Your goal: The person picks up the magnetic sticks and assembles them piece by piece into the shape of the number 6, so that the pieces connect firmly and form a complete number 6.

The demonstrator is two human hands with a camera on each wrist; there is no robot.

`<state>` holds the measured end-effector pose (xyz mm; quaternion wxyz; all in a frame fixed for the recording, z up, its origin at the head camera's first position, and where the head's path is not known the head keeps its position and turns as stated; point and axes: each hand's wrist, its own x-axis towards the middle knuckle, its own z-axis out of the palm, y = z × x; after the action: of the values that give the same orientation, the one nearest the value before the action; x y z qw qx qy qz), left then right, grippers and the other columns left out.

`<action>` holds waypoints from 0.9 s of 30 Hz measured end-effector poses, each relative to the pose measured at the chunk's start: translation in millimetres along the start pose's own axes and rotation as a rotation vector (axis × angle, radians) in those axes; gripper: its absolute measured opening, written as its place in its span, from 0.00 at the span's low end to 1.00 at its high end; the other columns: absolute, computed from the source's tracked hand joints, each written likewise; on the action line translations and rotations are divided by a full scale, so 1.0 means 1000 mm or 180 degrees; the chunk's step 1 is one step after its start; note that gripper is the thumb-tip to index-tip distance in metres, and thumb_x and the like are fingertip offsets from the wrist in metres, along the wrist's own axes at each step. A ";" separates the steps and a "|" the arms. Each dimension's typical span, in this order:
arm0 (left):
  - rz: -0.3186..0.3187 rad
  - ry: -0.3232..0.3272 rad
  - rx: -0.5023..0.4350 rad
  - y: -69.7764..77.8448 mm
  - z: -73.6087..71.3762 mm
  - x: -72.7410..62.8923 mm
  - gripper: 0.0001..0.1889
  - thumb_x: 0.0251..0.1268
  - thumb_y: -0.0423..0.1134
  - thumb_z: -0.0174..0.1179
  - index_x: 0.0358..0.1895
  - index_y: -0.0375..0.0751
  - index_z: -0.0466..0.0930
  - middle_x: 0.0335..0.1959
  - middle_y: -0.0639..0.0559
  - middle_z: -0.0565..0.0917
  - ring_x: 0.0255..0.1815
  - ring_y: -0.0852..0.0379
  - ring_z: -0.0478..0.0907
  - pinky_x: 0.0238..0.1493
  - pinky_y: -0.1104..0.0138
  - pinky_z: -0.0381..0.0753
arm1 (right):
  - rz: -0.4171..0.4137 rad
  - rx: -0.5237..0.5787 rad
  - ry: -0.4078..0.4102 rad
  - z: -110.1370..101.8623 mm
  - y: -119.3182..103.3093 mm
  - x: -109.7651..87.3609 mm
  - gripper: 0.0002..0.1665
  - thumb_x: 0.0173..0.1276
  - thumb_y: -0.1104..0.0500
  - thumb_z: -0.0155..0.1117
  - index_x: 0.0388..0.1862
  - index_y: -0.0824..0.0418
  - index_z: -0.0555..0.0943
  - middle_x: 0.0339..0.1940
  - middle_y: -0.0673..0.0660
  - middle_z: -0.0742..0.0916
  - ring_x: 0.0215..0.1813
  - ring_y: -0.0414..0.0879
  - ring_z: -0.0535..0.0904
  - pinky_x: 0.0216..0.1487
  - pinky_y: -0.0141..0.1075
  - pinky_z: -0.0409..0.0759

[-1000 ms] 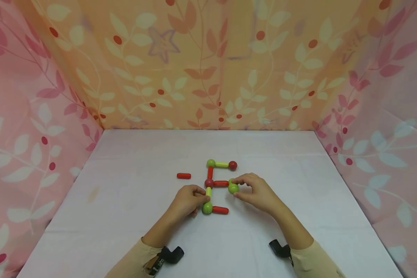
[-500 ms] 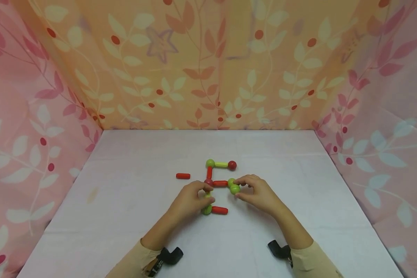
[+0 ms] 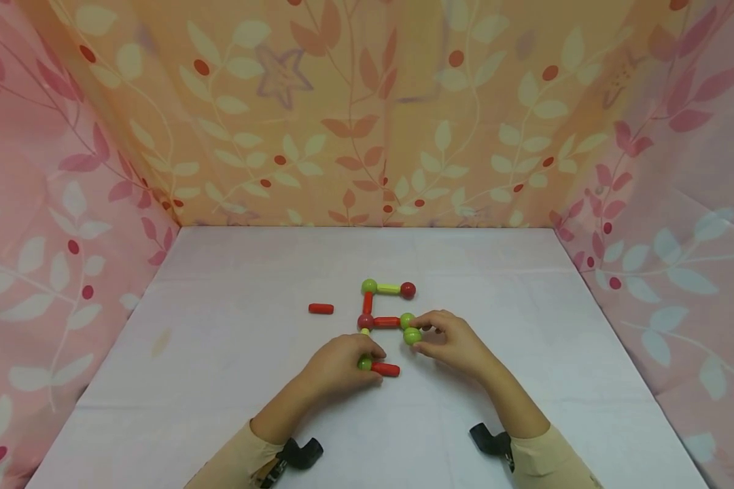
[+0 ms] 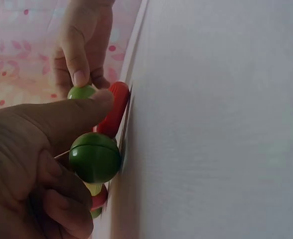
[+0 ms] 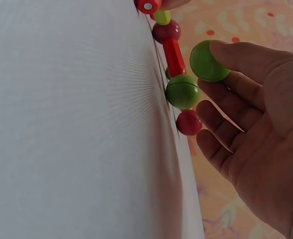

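Observation:
A figure of rods and balls lies on the white table. At its near end my left hand (image 3: 342, 367) bends its thumb and fingers around a red rod (image 3: 385, 369) and its green end ball (image 4: 95, 157). In the left wrist view the thumb overlaps that rod; the other fingertips are hidden. My right hand (image 3: 449, 339) pinches a loose green ball (image 5: 209, 61) between thumb and fingers. It is held just nearer than the green ball (image 5: 182, 92) ending the middle red rod (image 3: 387, 322). A dark red ball (image 3: 365, 322) joins that rod to the upright part.
A separate red rod (image 3: 321, 309) lies left of the figure. The figure's far arm is a yellow-green rod (image 3: 388, 289) between a green ball (image 3: 370, 286) and a red ball (image 3: 408, 291). Floral cloth (image 3: 367, 122) walls the table's back and sides.
My left hand has moved from the yellow-green upright rod toward me and right, to the near green ball and red rod. The right hand, holding the green ball, has shifted slightly nearer.

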<state>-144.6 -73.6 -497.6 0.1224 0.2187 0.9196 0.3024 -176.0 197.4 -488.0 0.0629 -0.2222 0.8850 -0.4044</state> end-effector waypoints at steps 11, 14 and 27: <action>0.0026 0.0105 0.0040 -0.002 0.007 0.002 0.09 0.57 0.48 0.76 0.40 0.64 0.89 0.33 0.76 0.82 0.36 0.66 0.76 0.42 0.67 0.77 | -0.0088 0.0028 -0.0072 0.001 0.004 -0.001 0.22 0.62 0.55 0.79 0.56 0.48 0.85 0.52 0.43 0.86 0.54 0.47 0.79 0.57 0.50 0.78; -0.0003 0.0135 -0.0038 -0.003 0.007 0.001 0.09 0.57 0.48 0.76 0.40 0.65 0.89 0.34 0.76 0.82 0.37 0.66 0.76 0.43 0.66 0.77 | -0.0107 0.0037 -0.0103 0.002 0.005 -0.002 0.22 0.62 0.54 0.78 0.56 0.49 0.85 0.52 0.43 0.86 0.54 0.48 0.79 0.57 0.50 0.77; -0.0022 0.0320 -0.0277 -0.004 0.008 0.002 0.09 0.58 0.49 0.76 0.42 0.64 0.88 0.35 0.72 0.82 0.37 0.65 0.76 0.42 0.66 0.77 | -0.0261 0.0045 -0.0478 -0.001 0.004 -0.011 0.21 0.62 0.52 0.79 0.53 0.42 0.84 0.50 0.37 0.85 0.54 0.42 0.78 0.59 0.43 0.78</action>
<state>-144.3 -71.4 -506.5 0.0866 0.1945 0.9113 0.3523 -168.4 205.5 -491.1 0.1140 -0.2875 0.8651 -0.3950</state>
